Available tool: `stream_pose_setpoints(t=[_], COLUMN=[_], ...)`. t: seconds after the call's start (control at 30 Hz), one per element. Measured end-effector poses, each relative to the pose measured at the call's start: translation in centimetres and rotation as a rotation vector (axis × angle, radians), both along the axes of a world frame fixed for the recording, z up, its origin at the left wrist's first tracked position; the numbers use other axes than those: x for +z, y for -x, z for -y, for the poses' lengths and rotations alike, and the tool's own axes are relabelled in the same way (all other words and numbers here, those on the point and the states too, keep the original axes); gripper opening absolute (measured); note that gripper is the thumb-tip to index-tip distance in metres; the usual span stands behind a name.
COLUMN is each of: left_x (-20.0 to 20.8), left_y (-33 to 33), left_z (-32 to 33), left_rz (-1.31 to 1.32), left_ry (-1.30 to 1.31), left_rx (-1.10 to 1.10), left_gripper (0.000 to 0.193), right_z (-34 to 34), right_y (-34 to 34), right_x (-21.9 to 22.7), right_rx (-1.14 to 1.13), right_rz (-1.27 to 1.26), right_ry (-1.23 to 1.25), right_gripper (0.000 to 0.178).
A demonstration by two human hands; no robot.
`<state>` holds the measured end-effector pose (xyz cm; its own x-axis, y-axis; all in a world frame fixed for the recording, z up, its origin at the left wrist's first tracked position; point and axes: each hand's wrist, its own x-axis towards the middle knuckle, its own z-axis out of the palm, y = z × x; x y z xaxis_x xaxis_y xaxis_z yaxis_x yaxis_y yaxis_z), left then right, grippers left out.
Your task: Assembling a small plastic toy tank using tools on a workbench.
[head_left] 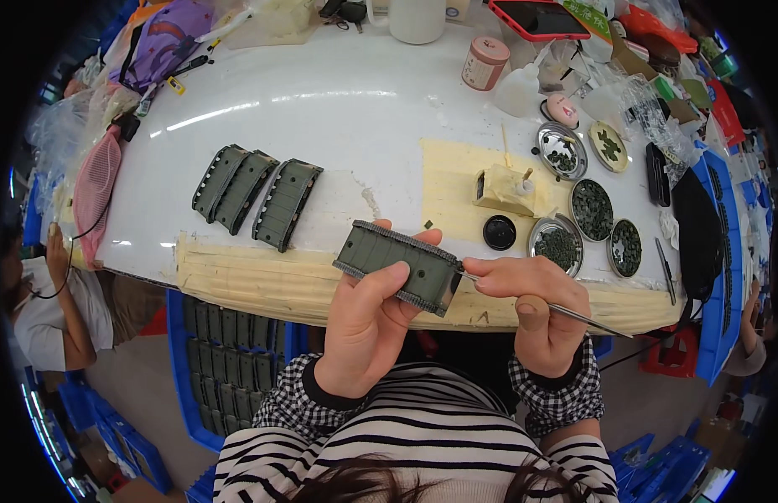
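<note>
The left hand (361, 327) is holding a green part (379, 256), with the thumb lying on its top and the other fingers curling behind it. The part is tilting down to the right, in the air to the left of the yellow block (495, 194) and on the person's side of it. The right hand (546, 308) is pinching a thin tool (603, 324), with its fingers curling in close. The tool is pointing at the part's right end; I cannot tell if its tip is touching.

Three more parts (246, 194) are lying on the white table (339, 92), well to the left of the block. Round dishes (548, 137) are sitting to the right of the block, holding lots of little green bits (592, 210). A pink tin (485, 64) is standing behind the block, and a white mug (417, 21) is standing farther behind it, to the left. A blue tray (182, 369), lower than the block and to its left, is holding rows of parts (230, 366).
</note>
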<state>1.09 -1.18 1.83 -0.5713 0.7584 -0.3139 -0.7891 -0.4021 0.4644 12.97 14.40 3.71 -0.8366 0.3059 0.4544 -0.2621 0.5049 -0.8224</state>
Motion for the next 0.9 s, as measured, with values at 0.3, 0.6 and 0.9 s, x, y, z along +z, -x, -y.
stream_pose_setpoints(t=[0.3,0.6,0.9], left_x=[-0.3,-0.77,-0.75], left_y=[-0.07,0.0,0.14], left_z=[0.14,0.26,0.35], left_rz=[-0.024,-0.011,-0.001], left_ry=[0.002,-0.068,-0.087], left_rx=[-0.011,-0.012,-0.034], left_gripper=[0.043,0.044,0.044], right_z=[0.16,0.69,0.75], right_y=[-0.13,-0.17,-0.48], right_x=[0.0,-0.33,-0.05], right_rx=[0.013,0.02,0.041], right_rz=[-0.006,-0.071,-0.073], right_ry=[-0.001,-0.025,-0.067], right_gripper=[0.016,0.018,0.021])
